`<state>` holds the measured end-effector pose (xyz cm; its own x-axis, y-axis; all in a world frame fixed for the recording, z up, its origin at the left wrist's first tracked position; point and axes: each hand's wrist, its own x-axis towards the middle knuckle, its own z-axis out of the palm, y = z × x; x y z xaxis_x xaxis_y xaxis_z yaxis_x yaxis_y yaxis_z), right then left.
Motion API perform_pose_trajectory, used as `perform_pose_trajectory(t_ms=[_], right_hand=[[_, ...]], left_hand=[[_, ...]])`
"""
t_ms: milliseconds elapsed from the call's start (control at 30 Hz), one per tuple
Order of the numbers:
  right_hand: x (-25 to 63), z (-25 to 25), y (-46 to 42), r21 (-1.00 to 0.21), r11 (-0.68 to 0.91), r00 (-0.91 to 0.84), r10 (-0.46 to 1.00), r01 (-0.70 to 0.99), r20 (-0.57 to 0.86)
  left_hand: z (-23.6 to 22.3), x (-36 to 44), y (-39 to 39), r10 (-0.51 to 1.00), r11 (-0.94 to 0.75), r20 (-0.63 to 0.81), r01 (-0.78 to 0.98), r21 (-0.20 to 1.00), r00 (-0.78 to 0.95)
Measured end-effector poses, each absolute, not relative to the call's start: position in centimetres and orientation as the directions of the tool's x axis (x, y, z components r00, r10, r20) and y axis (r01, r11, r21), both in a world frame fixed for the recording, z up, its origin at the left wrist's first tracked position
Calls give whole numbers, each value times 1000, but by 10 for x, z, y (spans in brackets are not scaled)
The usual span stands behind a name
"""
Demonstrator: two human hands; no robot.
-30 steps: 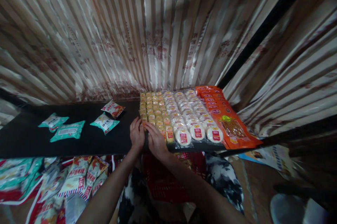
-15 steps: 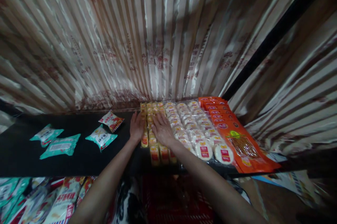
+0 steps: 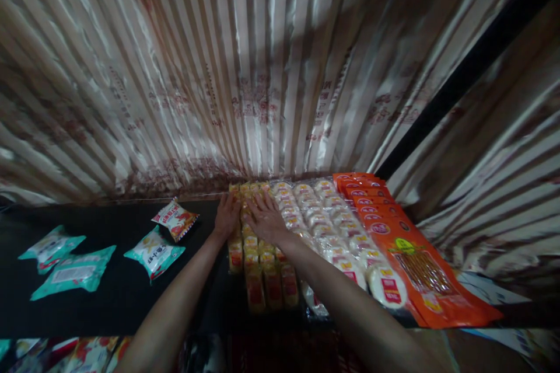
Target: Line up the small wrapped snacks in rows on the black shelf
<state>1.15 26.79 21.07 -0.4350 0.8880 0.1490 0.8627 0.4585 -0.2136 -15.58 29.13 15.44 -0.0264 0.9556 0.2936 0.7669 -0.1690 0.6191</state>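
Note:
Rows of small yellow wrapped cakes (image 3: 271, 285) lie on the black shelf (image 3: 144, 309) in front of me. My left hand (image 3: 227, 215) rests along the left edge of these rows, its fingers stretched toward the back. Spread over the top of the middle rows is my right hand (image 3: 266, 218), palm down and holding nothing. Part of the cakes is hidden under both hands. Right beside them stand overlapping rows of round white wrapped cakes (image 3: 387, 286), partly covered by my right forearm. Farther right, orange snack packets (image 3: 420, 262) overlap in a column.
On the shelf's left lie two teal snack packets (image 3: 72, 271), another teal packet (image 3: 155, 253) and a red-and-white packet (image 3: 175, 219). Striped printed sheeting (image 3: 262, 69) hangs behind. A dark pole (image 3: 450, 93) slants at right. More colourful packets (image 3: 94, 355) sit below the front edge.
The view has shifted, so the shelf appears lower and closer. Both hands stay on the yellow cakes, the right one slightly farther back along the rows.

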Motion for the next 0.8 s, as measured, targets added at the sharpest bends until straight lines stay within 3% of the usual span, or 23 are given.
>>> perform_pose_trajectory(t_ms=[367, 800], right_hand=[[8, 205, 276, -221, 467, -449, 884, 856, 131], [7, 203, 277, -199, 453, -440, 891, 869, 108]], left_hand=[[165, -140, 286, 981, 2, 128, 668, 744, -145], [175, -134, 279, 983, 45, 92, 702, 711, -156]])
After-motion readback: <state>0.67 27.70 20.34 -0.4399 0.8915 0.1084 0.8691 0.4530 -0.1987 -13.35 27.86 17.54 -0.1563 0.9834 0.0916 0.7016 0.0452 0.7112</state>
